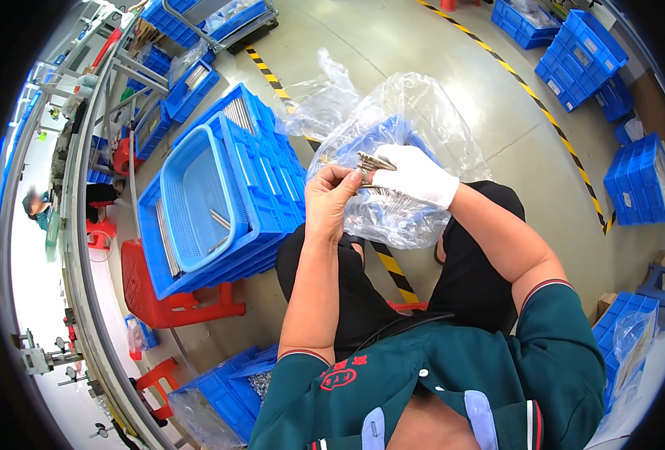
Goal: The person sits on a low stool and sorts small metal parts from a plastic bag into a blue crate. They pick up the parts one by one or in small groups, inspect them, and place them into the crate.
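My bare left hand (330, 196) pinches the near ends of a small bundle of thin metal rods (373, 162). Around the same bundle closes my right hand (413, 177), which wears a white glove. Both hands meet above a blue crate lined with a clear plastic bag (452, 124), between my knees. More thin metal pieces show through the bag under my hands. To the left, a light blue basket (193, 180) with a few metal rods in it rests on stacked blue crates (268, 187). Longer rods lie in the crates beneath it.
A red plastic stool (148, 281) stands under the crate stack. A metal-framed workbench (92, 225) runs along the left, with another person (40, 206) beyond it. Blue crates (580, 56) line the right wall. Yellow-and-black tape (531, 94) crosses the floor.
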{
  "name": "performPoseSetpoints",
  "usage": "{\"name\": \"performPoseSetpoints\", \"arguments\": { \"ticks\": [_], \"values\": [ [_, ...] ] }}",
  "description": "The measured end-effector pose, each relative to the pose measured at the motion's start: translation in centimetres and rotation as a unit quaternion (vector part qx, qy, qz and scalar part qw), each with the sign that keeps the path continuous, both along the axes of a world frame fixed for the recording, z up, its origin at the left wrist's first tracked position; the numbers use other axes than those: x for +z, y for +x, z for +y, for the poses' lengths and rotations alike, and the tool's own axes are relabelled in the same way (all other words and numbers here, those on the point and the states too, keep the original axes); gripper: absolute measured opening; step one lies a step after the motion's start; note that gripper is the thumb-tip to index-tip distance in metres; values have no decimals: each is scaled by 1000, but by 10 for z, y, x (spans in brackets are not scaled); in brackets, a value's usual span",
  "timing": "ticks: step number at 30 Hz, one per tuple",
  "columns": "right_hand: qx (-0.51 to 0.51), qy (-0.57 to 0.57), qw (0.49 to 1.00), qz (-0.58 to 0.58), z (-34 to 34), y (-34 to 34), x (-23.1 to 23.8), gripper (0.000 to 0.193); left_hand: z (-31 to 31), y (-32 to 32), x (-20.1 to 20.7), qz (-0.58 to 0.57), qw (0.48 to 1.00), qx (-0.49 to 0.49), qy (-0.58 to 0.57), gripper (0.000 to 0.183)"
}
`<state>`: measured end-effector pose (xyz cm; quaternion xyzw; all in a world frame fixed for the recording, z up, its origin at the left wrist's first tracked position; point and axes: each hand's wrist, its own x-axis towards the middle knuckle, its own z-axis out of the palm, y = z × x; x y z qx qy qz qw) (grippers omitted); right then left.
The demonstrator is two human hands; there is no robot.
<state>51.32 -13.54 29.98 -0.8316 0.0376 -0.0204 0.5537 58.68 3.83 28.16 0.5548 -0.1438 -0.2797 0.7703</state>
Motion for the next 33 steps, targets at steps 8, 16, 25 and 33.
{"name": "performPoseSetpoints", "arguments": {
  "ticks": [8, 16, 25, 33],
  "values": [
    [-6, 16, 1000, -9, 1, 1, 0, 26, -1, 1, 1, 106, 993, -6, -54, 13],
    [3, 39, 999, -1, 2, -2, 4, 23, 8, 9, -10, 211, 969, -87, -94, 12],
    [-2, -33, 999, -36, 5, -3, 9, 24, 6, 2, -15, 207, 968, -78, -117, 10],
    [-37, 88, 993, -61, 11, -2, -3, 22, -1, -7, -10, 251, 950, -85, -165, 11]
  ]
}}
